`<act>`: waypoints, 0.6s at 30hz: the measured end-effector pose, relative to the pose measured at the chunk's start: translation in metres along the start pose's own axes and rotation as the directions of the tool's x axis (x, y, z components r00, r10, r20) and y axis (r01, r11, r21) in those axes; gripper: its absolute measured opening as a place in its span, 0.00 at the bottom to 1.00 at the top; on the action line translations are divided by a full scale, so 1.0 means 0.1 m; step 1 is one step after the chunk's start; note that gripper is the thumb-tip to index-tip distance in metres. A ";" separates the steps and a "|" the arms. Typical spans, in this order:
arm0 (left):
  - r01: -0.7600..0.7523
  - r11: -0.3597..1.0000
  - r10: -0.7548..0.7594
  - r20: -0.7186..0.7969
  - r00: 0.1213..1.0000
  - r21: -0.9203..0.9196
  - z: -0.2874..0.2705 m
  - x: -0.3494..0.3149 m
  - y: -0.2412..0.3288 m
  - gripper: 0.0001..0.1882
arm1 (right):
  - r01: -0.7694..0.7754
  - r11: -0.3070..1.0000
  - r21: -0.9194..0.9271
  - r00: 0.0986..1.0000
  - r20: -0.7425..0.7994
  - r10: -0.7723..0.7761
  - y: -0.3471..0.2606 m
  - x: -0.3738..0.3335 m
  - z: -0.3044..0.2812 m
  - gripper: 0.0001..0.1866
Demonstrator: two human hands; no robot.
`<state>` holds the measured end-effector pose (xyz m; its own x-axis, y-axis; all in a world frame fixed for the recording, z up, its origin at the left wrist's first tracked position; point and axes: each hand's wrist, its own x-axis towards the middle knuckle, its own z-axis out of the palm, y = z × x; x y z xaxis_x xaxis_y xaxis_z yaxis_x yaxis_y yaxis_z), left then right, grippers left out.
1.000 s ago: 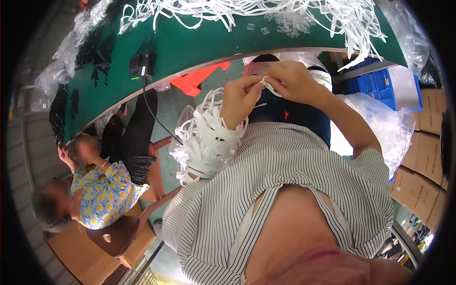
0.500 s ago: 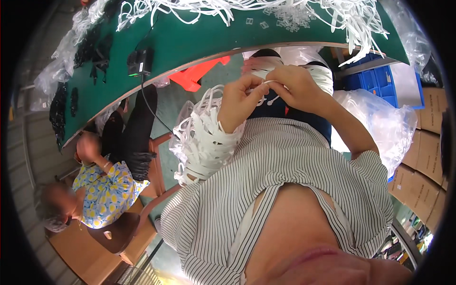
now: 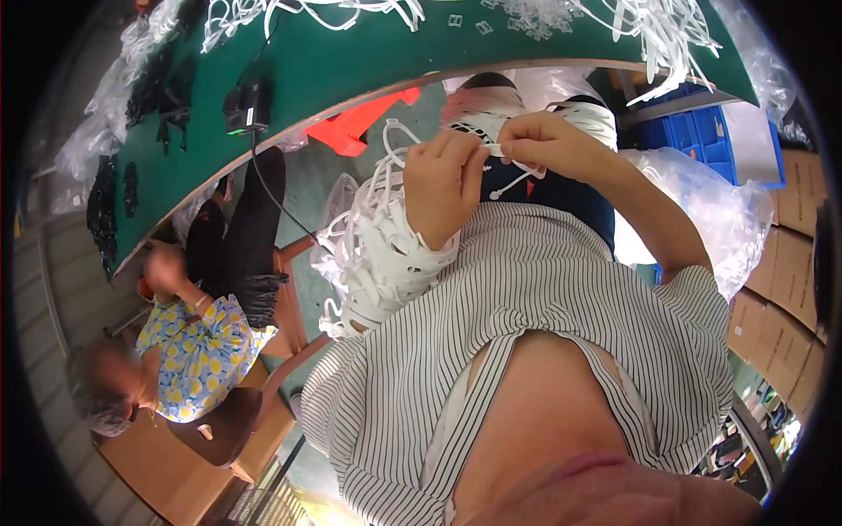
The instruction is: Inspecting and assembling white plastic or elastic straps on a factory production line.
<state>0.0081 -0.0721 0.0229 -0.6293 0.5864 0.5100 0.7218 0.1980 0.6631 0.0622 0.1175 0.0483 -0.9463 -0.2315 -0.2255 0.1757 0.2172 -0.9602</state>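
My left hand (image 3: 441, 186) and my right hand (image 3: 551, 143) are raised close together over my lap. Both pinch a thin white cord (image 3: 493, 150), and a short pale stretch of it spans the gap between the fingertips. A loose loop with a small knobbed end dangles below my right fingers. Around my left forearm hangs a thick bundle of white straps (image 3: 386, 254). More white straps lie over my thighs, just beyond the hands. Fingers cover the rest of the cord.
Ahead is a green table (image 3: 333, 79) with piles of white cords (image 3: 653, 35), small clear plastic parts (image 3: 535, 16) and a black device (image 3: 248, 107). Blue bins (image 3: 693, 131), a clear plastic bag (image 3: 693, 206) and cartons (image 3: 781, 272) stand right. A co-worker (image 3: 197, 359) sits left.
The hands have drawn slightly apart, showing a straighter stretch of white cord between them. The loose end now hangs lower. The view has shifted a little.
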 end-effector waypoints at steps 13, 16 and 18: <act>-0.093 0.982 0.119 0.155 0.981 -0.162 0.01 -0.03 0.09 0.03 | -0.156 0.983 0.101 0.969 0.209 0.132 -0.05 0.02 -0.09 0.11; -0.010 0.951 0.090 0.248 0.965 -0.309 0.04 -0.10 0.00 0.04 | -0.158 0.978 0.132 0.967 0.220 0.127 0.07 -0.03 -0.10 0.10; 0.076 0.927 0.045 0.309 0.950 -0.368 0.03 -0.13 -0.01 0.05 | -0.126 0.979 0.158 0.975 0.203 0.093 0.05 -0.07 -0.10 0.09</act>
<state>0.0159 -0.0774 0.0140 -0.4761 0.8089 0.3450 0.5154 -0.0613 0.8548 0.0665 0.1299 0.0471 -0.8511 -0.3978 -0.3427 0.3345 0.0924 -0.9379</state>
